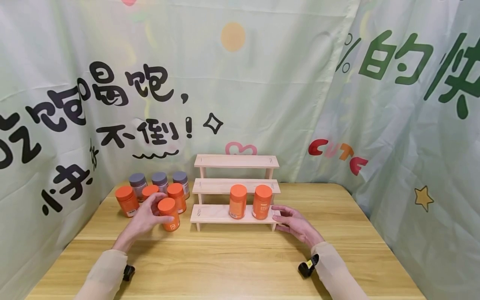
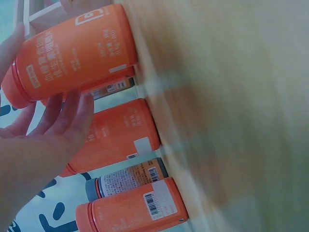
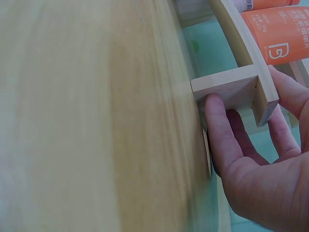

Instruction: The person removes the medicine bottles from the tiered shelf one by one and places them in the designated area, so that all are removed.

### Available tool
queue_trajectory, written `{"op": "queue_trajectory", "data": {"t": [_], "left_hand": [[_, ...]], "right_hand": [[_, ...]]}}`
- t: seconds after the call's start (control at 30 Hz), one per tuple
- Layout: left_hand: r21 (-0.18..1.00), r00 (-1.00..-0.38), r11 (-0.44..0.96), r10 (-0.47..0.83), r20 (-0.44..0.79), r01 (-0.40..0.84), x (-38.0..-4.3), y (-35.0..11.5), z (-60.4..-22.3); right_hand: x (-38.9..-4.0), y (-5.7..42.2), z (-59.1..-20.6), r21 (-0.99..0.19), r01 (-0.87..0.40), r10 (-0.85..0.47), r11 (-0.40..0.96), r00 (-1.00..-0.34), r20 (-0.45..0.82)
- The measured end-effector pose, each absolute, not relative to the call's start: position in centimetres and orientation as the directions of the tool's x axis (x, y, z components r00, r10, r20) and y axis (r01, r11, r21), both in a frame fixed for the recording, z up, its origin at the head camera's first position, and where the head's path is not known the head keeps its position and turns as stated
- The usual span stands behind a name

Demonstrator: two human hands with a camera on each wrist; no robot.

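My left hand [image 1: 144, 214] grips an orange supplement bottle [image 1: 170, 218], thumb on one side and fingers on the other. The bottle is upright, its base close to the tabletop, as the left wrist view shows. At the right end of a three-step wooden display rack [image 1: 213, 213], my right hand [image 1: 296, 225] holds the lowest step, its fingers around the corner and end support [image 3: 227, 82]. Two more orange bottles [image 1: 238, 202] stand on that step, towards its right half. Left of the rack, several orange bottles [image 1: 127, 202] stand behind the left hand.
Three bottles with purple-grey lids [image 1: 160, 180] stand at the back left, partly hidden by the orange ones. Wood-grain tabletop [image 1: 232, 266] runs in front of the rack. Printed fabric [image 1: 262, 91] hangs close behind and along both sides.
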State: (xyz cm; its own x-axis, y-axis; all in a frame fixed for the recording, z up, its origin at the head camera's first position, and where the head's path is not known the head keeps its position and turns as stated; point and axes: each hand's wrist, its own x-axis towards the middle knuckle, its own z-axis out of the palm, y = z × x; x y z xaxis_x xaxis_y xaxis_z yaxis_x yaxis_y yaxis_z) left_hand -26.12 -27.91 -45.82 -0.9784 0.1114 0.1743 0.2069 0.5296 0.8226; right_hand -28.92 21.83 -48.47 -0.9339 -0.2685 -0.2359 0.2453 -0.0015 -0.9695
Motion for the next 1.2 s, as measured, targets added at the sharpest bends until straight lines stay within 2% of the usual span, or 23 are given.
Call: {"op": "queue_trajectory", "data": {"t": [0.17, 0.4, 0.67, 0.83, 0.97, 1.2], "left_hand": [[0.803, -0.970, 0.550, 0.061, 0.235, 0.229, -26.1, -27.7, -45.1], [0.842, -0.960, 0.489, -0.033, 0.278, 0.228, -26.1, -27.2, -44.6], [0.865, -0.903, 0.420, -0.198, 0.381, 0.273, -25.9, -25.7, -43.2], [0.892, -0.880, 0.361, -0.282, 0.383, 0.273, -26.0, -24.5, -42.3], [0.923, -0.890, 0.266, -0.291, 0.351, 0.277, -26.1, -23.2, -41.6], [0.906, -0.865, 0.237, -0.288, 0.410, 0.350, -26.8, -20.9, -41.8]], "right_hand": [[-29.0, 21.8, -48.6, -0.968, 0.250, -0.265, 0.000, -0.934, -0.241], [-29.0, 21.8, -48.6, -0.970, 0.245, -0.271, -0.002, -0.933, -0.235], [-29.0, 21.8, -48.6, -0.968, 0.249, -0.262, 0.002, -0.935, -0.241], [-29.1, 21.8, -48.6, -0.968, 0.249, -0.252, 0.014, -0.936, -0.245], [-29.0, 21.8, -48.6, -0.969, 0.248, -0.252, 0.016, -0.936, -0.244], [-29.0, 21.8, -48.5, -0.967, 0.255, -0.246, 0.015, -0.936, -0.251]]}}
